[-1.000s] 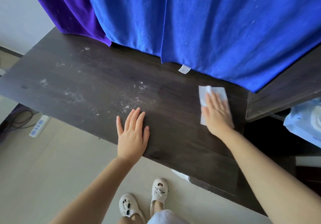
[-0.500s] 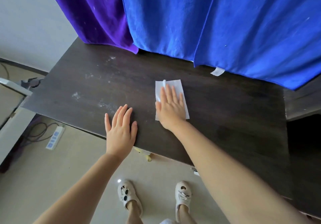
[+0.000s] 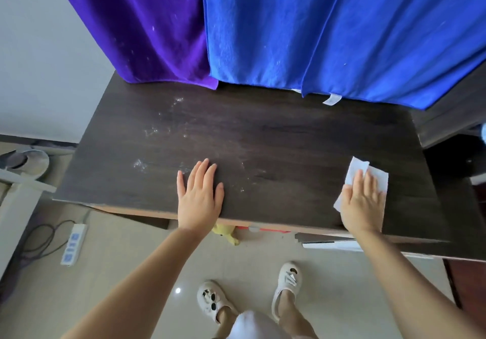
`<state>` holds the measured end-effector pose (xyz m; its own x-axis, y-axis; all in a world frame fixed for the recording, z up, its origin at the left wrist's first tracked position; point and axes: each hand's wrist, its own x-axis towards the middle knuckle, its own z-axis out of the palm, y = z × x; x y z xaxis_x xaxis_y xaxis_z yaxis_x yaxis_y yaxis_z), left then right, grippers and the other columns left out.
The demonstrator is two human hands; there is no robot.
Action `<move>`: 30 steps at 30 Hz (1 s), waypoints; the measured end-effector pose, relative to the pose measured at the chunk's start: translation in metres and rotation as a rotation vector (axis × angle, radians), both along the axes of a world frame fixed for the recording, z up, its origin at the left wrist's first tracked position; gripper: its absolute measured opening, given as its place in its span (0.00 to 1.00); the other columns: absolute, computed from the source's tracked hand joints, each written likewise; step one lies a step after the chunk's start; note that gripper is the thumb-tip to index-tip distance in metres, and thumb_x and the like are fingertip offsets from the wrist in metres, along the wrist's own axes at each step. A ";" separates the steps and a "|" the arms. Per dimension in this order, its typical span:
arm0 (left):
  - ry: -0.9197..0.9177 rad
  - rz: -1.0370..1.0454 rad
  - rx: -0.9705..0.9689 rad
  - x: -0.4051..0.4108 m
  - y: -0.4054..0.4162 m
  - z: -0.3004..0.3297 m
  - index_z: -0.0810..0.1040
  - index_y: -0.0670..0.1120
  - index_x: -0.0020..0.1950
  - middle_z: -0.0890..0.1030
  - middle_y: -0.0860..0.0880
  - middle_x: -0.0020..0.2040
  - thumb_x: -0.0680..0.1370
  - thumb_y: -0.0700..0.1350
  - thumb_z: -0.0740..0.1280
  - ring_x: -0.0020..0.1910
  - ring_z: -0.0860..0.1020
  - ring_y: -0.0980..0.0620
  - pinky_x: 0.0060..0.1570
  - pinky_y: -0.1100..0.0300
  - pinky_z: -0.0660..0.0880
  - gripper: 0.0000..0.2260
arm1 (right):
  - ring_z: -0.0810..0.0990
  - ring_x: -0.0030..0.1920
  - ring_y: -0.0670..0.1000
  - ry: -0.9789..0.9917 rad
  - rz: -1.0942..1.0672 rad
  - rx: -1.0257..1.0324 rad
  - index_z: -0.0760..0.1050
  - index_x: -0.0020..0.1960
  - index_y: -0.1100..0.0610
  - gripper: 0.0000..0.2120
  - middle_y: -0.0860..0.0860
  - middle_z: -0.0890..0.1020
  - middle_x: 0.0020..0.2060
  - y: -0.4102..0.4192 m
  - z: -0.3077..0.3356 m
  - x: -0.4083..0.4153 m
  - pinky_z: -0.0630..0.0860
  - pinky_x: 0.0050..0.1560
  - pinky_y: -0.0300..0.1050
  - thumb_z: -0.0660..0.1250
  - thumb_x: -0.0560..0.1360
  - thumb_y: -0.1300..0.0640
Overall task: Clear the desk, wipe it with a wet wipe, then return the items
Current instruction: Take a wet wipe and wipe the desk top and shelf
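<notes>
The dark wooden desk point(image 3: 276, 133) fills the middle of the head view, with pale dusty smudges on its left half. My left hand point(image 3: 200, 196) lies flat on the desk near its front edge, fingers apart, holding nothing. My right hand point(image 3: 364, 202) presses flat on a white wet wipe point(image 3: 378, 178) near the desk's front right corner. The wipe's far and right edges stick out from under my fingers.
A purple towel point(image 3: 136, 23) and blue towels point(image 3: 328, 31) hang over the desk's back edge. A white power strip point(image 3: 73, 244) with cables lies on the floor at the left. A yellow object point(image 3: 226, 233) sits under the front edge. Dark furniture point(image 3: 452, 118) adjoins the right side.
My right hand slid the wipe from the right side to the middle, then back to the front right corner. My left hand stayed flat near the front edge.
</notes>
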<state>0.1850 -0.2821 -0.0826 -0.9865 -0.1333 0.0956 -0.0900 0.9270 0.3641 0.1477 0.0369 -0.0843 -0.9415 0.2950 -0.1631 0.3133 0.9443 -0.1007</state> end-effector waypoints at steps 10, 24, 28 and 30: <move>0.038 0.036 0.084 0.007 -0.033 0.001 0.70 0.40 0.66 0.71 0.43 0.68 0.77 0.51 0.48 0.69 0.67 0.44 0.69 0.41 0.53 0.25 | 0.46 0.77 0.56 0.053 0.640 -0.178 0.48 0.76 0.57 0.33 0.53 0.48 0.76 -0.222 -0.004 0.029 0.37 0.73 0.53 0.33 0.75 0.44; 0.048 0.028 0.095 0.010 -0.063 0.003 0.69 0.41 0.67 0.70 0.43 0.69 0.78 0.51 0.47 0.70 0.65 0.44 0.71 0.43 0.51 0.24 | 0.50 0.76 0.56 0.027 0.022 0.006 0.48 0.75 0.60 0.26 0.58 0.53 0.76 -0.107 0.005 -0.002 0.48 0.74 0.58 0.44 0.81 0.51; 0.062 0.068 0.132 0.015 -0.076 0.004 0.68 0.41 0.68 0.70 0.44 0.69 0.78 0.51 0.47 0.71 0.65 0.45 0.71 0.44 0.51 0.25 | 0.41 0.77 0.54 -0.013 0.423 -0.055 0.41 0.76 0.58 0.30 0.55 0.44 0.77 -0.217 0.002 0.007 0.38 0.75 0.54 0.33 0.77 0.46; 0.069 0.101 0.117 0.018 -0.088 0.001 0.69 0.41 0.67 0.71 0.43 0.68 0.78 0.51 0.48 0.70 0.66 0.45 0.71 0.43 0.52 0.24 | 0.37 0.76 0.53 -0.035 0.621 -0.076 0.39 0.76 0.57 0.29 0.53 0.41 0.76 -0.270 0.001 0.016 0.34 0.74 0.53 0.32 0.77 0.46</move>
<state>0.2031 -0.3704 -0.0816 -0.9590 -0.2458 0.1408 -0.1517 0.8655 0.4774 0.1640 -0.2333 -0.0835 -0.9274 -0.3187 -0.1959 -0.2868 0.9420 -0.1744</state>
